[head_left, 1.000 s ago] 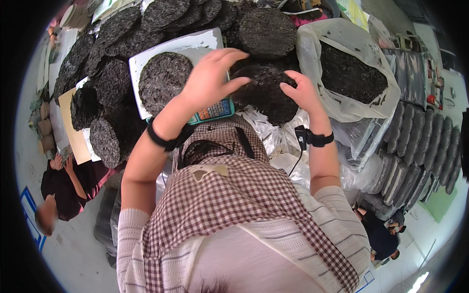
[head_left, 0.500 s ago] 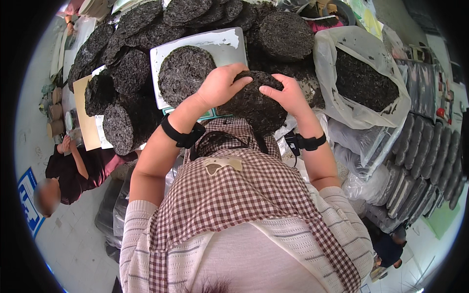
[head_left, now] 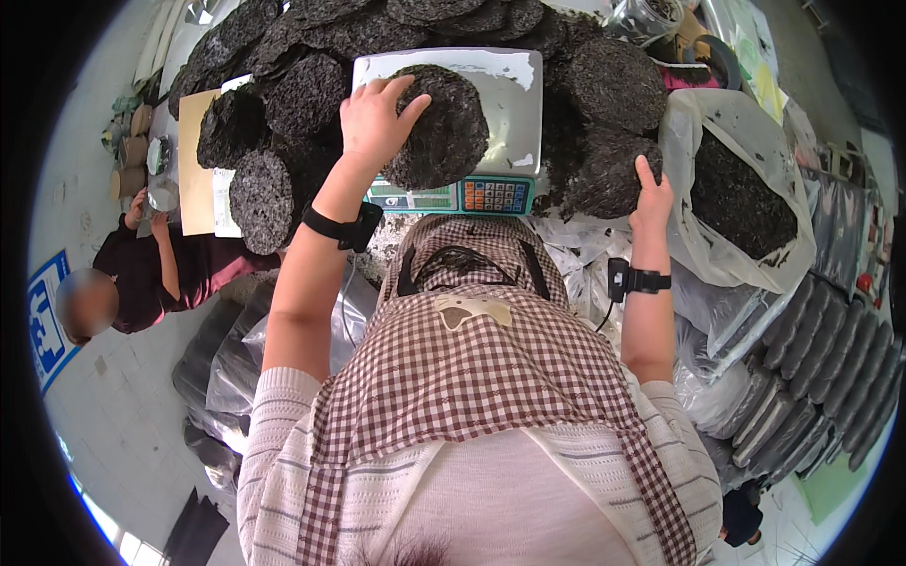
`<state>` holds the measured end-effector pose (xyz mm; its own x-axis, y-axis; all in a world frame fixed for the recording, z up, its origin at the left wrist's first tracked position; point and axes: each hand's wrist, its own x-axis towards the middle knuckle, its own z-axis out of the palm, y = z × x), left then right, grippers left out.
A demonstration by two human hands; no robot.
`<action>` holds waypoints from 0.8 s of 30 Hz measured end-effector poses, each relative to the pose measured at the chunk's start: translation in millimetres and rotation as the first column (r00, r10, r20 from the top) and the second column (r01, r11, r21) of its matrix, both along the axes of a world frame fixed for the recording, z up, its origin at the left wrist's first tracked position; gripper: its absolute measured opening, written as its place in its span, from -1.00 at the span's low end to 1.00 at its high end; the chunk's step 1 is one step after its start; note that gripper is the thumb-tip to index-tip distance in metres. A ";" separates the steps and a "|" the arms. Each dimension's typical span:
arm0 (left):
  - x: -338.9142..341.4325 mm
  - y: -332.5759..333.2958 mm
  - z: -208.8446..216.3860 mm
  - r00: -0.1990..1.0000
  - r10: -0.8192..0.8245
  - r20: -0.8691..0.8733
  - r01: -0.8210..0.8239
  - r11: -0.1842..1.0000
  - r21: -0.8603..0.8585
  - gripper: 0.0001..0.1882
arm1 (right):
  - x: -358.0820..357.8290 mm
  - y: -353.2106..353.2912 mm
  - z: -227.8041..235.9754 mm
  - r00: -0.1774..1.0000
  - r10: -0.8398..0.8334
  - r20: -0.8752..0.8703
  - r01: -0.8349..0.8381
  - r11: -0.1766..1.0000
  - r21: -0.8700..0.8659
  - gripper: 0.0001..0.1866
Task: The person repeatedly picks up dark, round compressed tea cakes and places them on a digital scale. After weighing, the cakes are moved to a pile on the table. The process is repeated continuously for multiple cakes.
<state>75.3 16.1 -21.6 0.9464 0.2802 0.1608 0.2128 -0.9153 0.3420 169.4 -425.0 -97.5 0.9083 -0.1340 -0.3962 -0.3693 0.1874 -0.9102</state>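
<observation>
A dark, round, dried seaweed disc (head_left: 451, 132) is over the pale plate of a weighing scale (head_left: 514, 104). My left hand (head_left: 377, 118) has hold of its left edge, the thumb across its top face. Part of the fingers' grip is hidden from sight. To the right of the scale, my right hand (head_left: 651, 200) is closed on the edge of a second seaweed disc (head_left: 609, 174), thumb on top and fingers out of sight underneath. That disc rests low among other seaweed pieces.
Piles of seaweed discs (head_left: 307, 94) line the back and left. An open plastic bag (head_left: 684, 118) of seaweed stands at the right, above stacked dark wrapped packs (head_left: 830, 325). A person in dark clothing (head_left: 142, 274) sits at the far left. Keypad buttons (head_left: 495, 196) face me.
My hands have moved apart. The right one has carried the held disc away to the right; the left has let go of it and gone to the disc on the scale.
</observation>
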 end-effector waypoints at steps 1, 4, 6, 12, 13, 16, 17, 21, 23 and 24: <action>-2.3 6.1 0.3 0.991 -0.057 0.118 0.026 0.969 0.248 -0.56 | 6.8 -9.1 -10.3 0.999 0.007 -0.049 -0.009 0.999 -0.049 -0.49; -23.0 40.5 1.3 0.962 0.082 0.259 -0.122 0.982 0.142 -0.59 | 19.0 -45.8 -65.5 0.994 -0.007 -0.112 -0.003 0.995 -0.095 -0.34; -48.4 65.8 -4.6 0.943 0.221 0.251 -0.254 0.961 0.108 -0.61 | 7.8 -41.1 -75.6 0.983 -0.064 -0.174 0.053 0.996 -0.070 -0.31; -104.0 81.4 -9.9 0.949 0.249 0.193 -0.227 0.965 -0.133 -0.63 | -28.1 -47.5 -115.3 0.916 -0.200 -0.347 0.283 0.936 0.207 -0.23; -109.8 82.3 -6.6 0.957 0.225 0.183 -0.202 0.970 -0.135 -0.63 | -37.3 -69.1 -130.9 0.954 -0.205 -0.219 0.190 0.978 -0.087 -0.25; -113.1 94.0 0.7 0.960 0.205 0.192 -0.181 0.974 -0.135 -0.64 | -39.7 -74.1 -120.6 0.972 0.098 0.213 0.078 0.721 -0.689 -0.36; -112.8 96.3 0.5 0.956 0.214 0.199 -0.173 0.964 -0.204 -0.64 | -38.6 -45.8 -89.6 0.943 0.236 0.236 0.000 0.706 -0.708 -0.39; -62.9 88.4 -16.0 0.958 0.075 0.277 0.019 0.946 -0.322 -0.58 | -61.7 77.5 22.8 0.778 0.605 0.170 -0.291 0.586 -0.756 -0.51; -38.9 75.6 -40.4 0.945 -0.102 0.311 0.165 0.969 -0.183 -0.33 | -68.3 130.9 31.2 0.534 0.831 0.156 -0.245 0.328 -0.912 -0.48; -34.4 67.9 -54.7 0.950 -0.175 0.260 0.211 0.971 -0.116 -0.15 | -76.0 157.0 37.6 0.526 0.843 0.112 -0.271 0.291 -0.918 -0.45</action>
<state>40.8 84.1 -76.3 0.9206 0.1324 0.3673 -0.0703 -0.8691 0.4897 93.4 -267.9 -59.9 0.8332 0.5481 0.0740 0.4893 -0.6682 -0.5604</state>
